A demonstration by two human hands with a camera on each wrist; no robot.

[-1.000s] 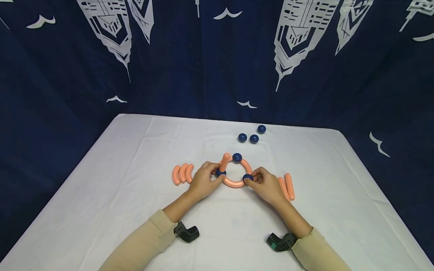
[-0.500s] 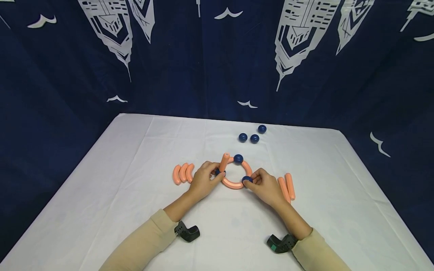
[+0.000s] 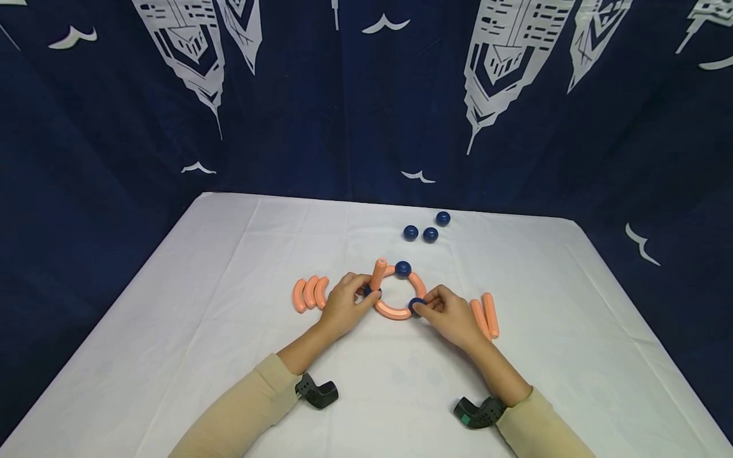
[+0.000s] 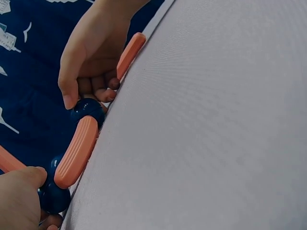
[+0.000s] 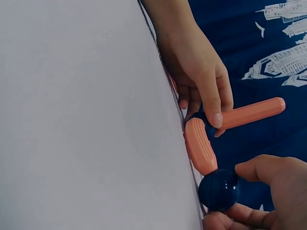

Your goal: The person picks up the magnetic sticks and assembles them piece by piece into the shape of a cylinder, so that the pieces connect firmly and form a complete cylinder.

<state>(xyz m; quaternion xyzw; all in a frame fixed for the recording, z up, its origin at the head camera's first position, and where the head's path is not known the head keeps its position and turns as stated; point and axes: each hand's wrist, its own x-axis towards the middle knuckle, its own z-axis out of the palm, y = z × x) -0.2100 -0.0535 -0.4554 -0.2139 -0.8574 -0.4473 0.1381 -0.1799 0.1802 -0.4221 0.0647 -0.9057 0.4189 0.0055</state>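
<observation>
Navy printed backdrop [image 3: 303, 121] | white tablecloth [image 3: 258, 248] | left fingers [image 3: 357, 281], right fingers [image 3: 439, 292] each pinching a blue ball [image 5: 218, 190]

The left hand [image 3: 344, 303] and right hand [image 3: 451, 316] pinch, forearms [image 3: 305, 348] slanting inward.

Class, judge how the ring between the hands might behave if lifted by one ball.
The ring probably holds its shape, as its arcs look stiff. It might come apart, since it looks built from separate balls and arcs. It may tip toward the straight stick, which rises from one side.
</observation>
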